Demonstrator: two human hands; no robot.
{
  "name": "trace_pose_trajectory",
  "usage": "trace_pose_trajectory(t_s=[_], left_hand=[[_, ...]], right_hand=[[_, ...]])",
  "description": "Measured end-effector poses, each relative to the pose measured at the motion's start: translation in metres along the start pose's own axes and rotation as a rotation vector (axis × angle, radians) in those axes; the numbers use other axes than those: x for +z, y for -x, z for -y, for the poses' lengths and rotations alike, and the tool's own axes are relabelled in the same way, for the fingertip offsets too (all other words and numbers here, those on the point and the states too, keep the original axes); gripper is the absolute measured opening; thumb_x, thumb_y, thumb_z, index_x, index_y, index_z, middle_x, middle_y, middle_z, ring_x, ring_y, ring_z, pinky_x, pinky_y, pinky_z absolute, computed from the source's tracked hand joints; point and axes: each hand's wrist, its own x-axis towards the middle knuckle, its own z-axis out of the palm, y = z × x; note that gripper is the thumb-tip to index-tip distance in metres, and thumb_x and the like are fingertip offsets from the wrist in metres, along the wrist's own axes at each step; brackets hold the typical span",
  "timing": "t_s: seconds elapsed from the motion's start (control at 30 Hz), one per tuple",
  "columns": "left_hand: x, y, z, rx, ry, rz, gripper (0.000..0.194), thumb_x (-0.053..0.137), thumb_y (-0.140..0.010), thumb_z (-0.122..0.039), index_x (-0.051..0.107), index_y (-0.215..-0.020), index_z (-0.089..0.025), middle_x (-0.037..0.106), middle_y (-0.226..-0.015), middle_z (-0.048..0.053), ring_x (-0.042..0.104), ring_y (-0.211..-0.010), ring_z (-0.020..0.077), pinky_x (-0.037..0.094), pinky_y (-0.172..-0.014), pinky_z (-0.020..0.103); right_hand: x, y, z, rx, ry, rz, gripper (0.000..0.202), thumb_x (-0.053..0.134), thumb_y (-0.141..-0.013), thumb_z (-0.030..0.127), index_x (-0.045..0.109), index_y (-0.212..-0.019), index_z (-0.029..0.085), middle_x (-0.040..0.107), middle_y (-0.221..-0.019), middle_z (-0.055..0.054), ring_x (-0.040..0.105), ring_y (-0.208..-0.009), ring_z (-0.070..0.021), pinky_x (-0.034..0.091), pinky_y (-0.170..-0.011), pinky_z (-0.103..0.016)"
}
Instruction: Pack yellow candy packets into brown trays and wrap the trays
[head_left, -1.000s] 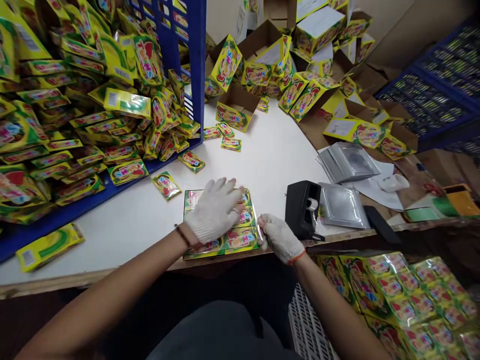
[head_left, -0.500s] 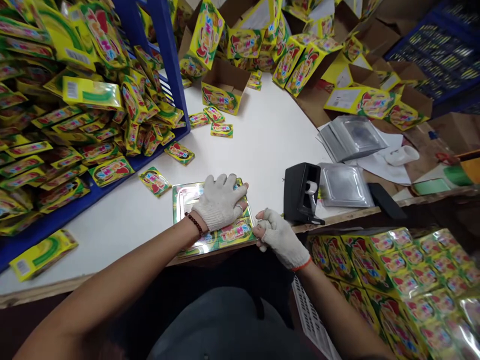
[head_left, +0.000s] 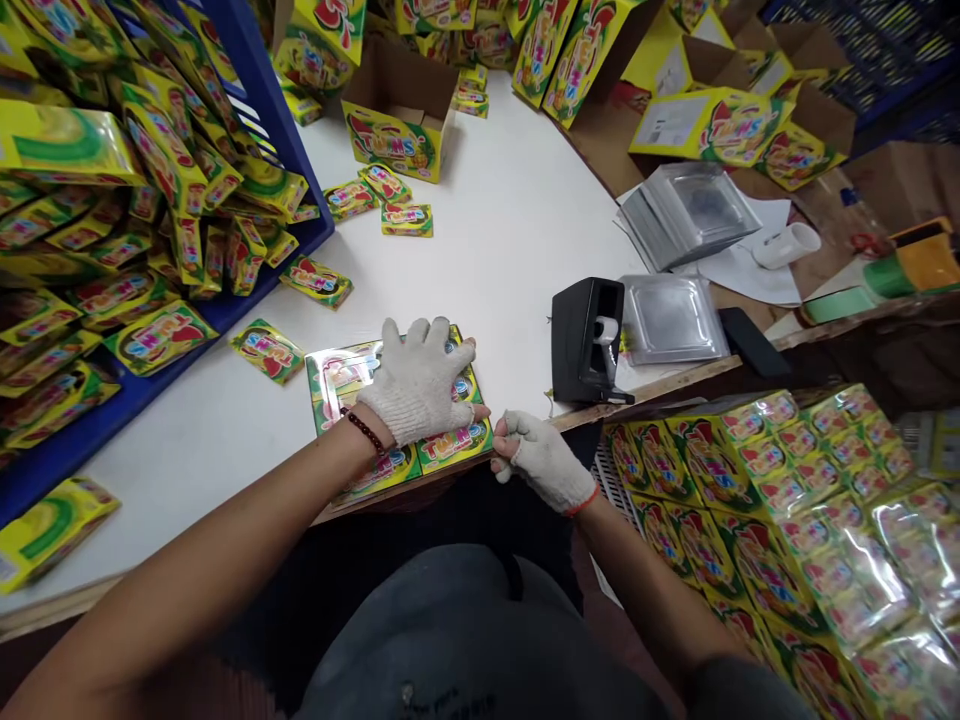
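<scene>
A flat pack of several yellow-green "TWINS" boxes [head_left: 454,447] under a shiny clear plastic cover lies at the table's front edge. My left hand [head_left: 421,385], in a white fingerless knit glove, rests flat on top with its fingers spread. At the pack's front right corner is my right hand [head_left: 536,455], gloved the same way. Its fingertips are pinched together; anything between them is too small to make out. To the right of the pack stands a black tape dispenser [head_left: 581,340] with a white core.
On the left, a blue crate [head_left: 300,190] overflows with small boxes. Loose boxes [head_left: 268,350] and an open carton [head_left: 394,140] lie nearby. Clear plastic trays [head_left: 671,318], a dark phone-like slab [head_left: 752,340] and a white roll [head_left: 786,245] are at right. Wrapped packs [head_left: 795,500] are stacked below.
The view has shifted, so the scene sits higher and farther left. My left thumb now reaches out toward the pack's right edge. The right hand remains pinched near the corner.
</scene>
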Motion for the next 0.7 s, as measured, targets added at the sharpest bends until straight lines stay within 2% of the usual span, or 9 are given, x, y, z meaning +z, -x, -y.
trace_pose_trajectory(t_s=[0.1, 0.2, 0.27, 0.37, 0.4, 0.43, 0.5, 0.6, 0.7], left_hand=[[0.003, 0.002, 0.001, 0.016, 0.006, -0.018, 0.087, 0.059, -0.074, -0.077, 0.053, -0.140, -0.022, 0.049, -0.136, 0.020, 0.043, -0.123, 0.0420, 0.025, -0.104, 0.062], [0.005, 0.002, 0.003, 0.030, 0.007, -0.022, 0.085, 0.058, -0.074, -0.078, 0.055, -0.139, -0.023, 0.047, -0.139, 0.021, 0.041, -0.126, 0.0433, 0.023, -0.105, 0.064], [0.005, 0.002, 0.004, 0.031, 0.002, -0.022, 0.083, 0.057, -0.075, -0.078, 0.056, -0.137, -0.023, 0.047, -0.140, 0.021, 0.041, -0.126, 0.0441, 0.023, -0.105, 0.065], [0.007, 0.000, 0.005, 0.031, -0.026, -0.032, 0.082, 0.056, -0.076, -0.077, 0.056, -0.138, -0.024, 0.047, -0.140, 0.021, 0.041, -0.127, 0.0443, 0.023, -0.105, 0.065], [0.007, -0.001, 0.005, 0.032, -0.036, -0.036, 0.082, 0.056, -0.076, -0.077, 0.056, -0.138, -0.024, 0.046, -0.140, 0.021, 0.041, -0.127, 0.0442, 0.023, -0.105, 0.065], [0.007, -0.001, 0.005, 0.033, -0.041, -0.040, 0.082, 0.055, -0.077, -0.077, 0.056, -0.139, -0.024, 0.046, -0.141, 0.021, 0.041, -0.128, 0.0440, 0.023, -0.105, 0.065], [0.006, -0.001, 0.005, 0.033, -0.036, -0.042, 0.081, 0.054, -0.077, -0.077, 0.056, -0.138, -0.024, 0.046, -0.141, 0.021, 0.041, -0.128, 0.0436, 0.023, -0.106, 0.065], [0.003, -0.002, 0.004, 0.023, -0.012, -0.031, 0.077, 0.056, -0.077, -0.075, 0.058, -0.137, -0.025, 0.048, -0.141, 0.020, 0.041, -0.129, 0.0437, 0.023, -0.106, 0.065], [0.001, -0.003, 0.004, 0.021, -0.001, -0.022, 0.076, 0.056, -0.078, -0.073, 0.058, -0.137, -0.023, 0.048, -0.140, 0.021, 0.041, -0.129, 0.0450, 0.024, -0.104, 0.065]], right_hand=[[0.001, 0.003, -0.005, -0.021, 0.026, 0.019, 0.038, 0.070, -0.074, 0.053, 0.048, -0.081, 0.023, 0.060, -0.062, 0.004, 0.059, -0.053, -0.0122, 0.048, -0.053, -0.025], [-0.015, 0.019, 0.007, -0.116, 0.222, -0.022, 0.031, 0.065, -0.079, 0.050, 0.055, -0.080, 0.021, 0.060, -0.065, 0.002, 0.058, -0.057, -0.0122, 0.046, -0.055, -0.025], [-0.040, 0.033, 0.020, -0.217, 0.357, -0.209, 0.029, 0.062, -0.083, 0.050, 0.058, -0.080, 0.021, 0.058, -0.062, 0.003, 0.055, -0.057, -0.0124, 0.044, -0.056, -0.025], [-0.090, 0.046, 0.035, -0.349, 0.556, -0.694, 0.031, 0.055, -0.087, 0.052, 0.061, -0.082, 0.021, 0.059, -0.065, 0.001, 0.055, -0.062, -0.0154, 0.044, -0.063, -0.029], [-0.106, 0.046, 0.037, -0.363, 0.633, -0.808, 0.032, 0.054, -0.087, 0.052, 0.062, -0.082, 0.021, 0.061, -0.069, -0.001, 0.057, -0.068, -0.0174, 0.045, -0.068, -0.031], [-0.120, 0.044, 0.038, -0.357, 0.699, -0.860, 0.033, 0.053, -0.086, 0.052, 0.064, -0.082, 0.021, 0.064, -0.074, -0.004, 0.059, -0.074, -0.0196, 0.045, -0.072, -0.033], [-0.138, 0.033, 0.037, -0.314, 0.750, -0.818, 0.036, 0.050, -0.085, 0.054, 0.066, -0.080, 0.021, 0.066, -0.083, -0.006, 0.060, -0.084, -0.0227, 0.045, -0.079, -0.035], [-0.143, 0.013, 0.033, -0.280, 0.681, -0.695, 0.036, 0.052, -0.081, 0.056, 0.064, -0.076, 0.022, 0.065, -0.080, -0.005, 0.058, -0.082, -0.0223, 0.044, -0.078, -0.035], [-0.133, 0.005, 0.030, -0.335, 0.635, -0.768, 0.032, 0.058, -0.077, 0.054, 0.058, -0.070, 0.023, 0.062, -0.080, -0.005, 0.056, -0.079, -0.0217, 0.043, -0.078, -0.035]])
